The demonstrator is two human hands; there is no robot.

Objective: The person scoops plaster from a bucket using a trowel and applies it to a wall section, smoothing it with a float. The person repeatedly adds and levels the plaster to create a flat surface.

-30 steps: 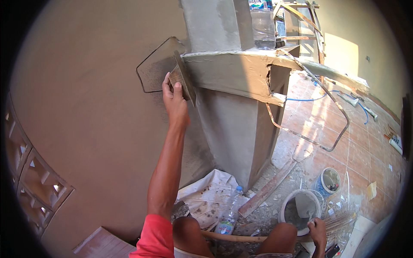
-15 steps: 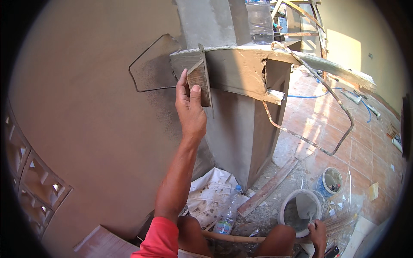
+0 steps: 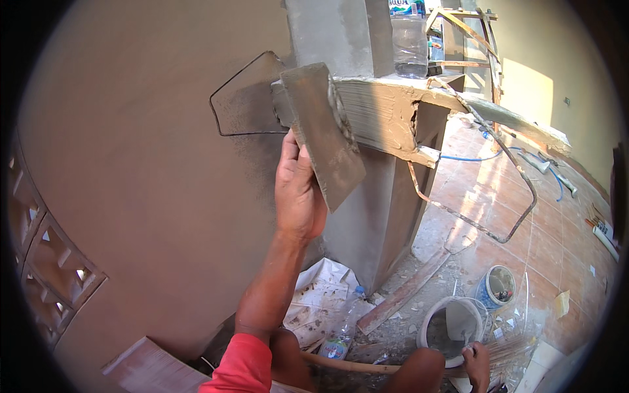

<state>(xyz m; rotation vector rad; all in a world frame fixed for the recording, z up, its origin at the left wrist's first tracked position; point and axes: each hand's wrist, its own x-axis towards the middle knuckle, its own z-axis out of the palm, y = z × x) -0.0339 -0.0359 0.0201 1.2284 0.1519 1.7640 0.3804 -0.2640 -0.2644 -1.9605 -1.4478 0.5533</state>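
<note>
My left hand (image 3: 298,190), raised on an outstretched arm, grips a plastering float (image 3: 331,141) from behind. The float is tilted, its flat grey face turned partly toward me, with wet mortar along its right edge. Just behind it runs a mortar-coated ledge (image 3: 380,108), streaked on its front and broken open at the right end. Low on the right, my right hand (image 3: 477,363) is closed at the rim of a white bucket (image 3: 426,327) holding grey mortar. A trowel (image 3: 464,321) stands in that bucket, its handle end hidden at my fingers.
Bent steel rods (image 3: 524,190) stick out around the ledge. A large water bottle (image 3: 411,46) stands on top. Below are a grey pillar (image 3: 357,216), a white sack (image 3: 321,288), a plastic bottle (image 3: 341,340), a plank (image 3: 406,291), a smaller bucket (image 3: 501,288) and rubble.
The float has turned from edge-on to show its face and come away from the ledge, whose front now looks streaked. My right hand stays by the bucket.
</note>
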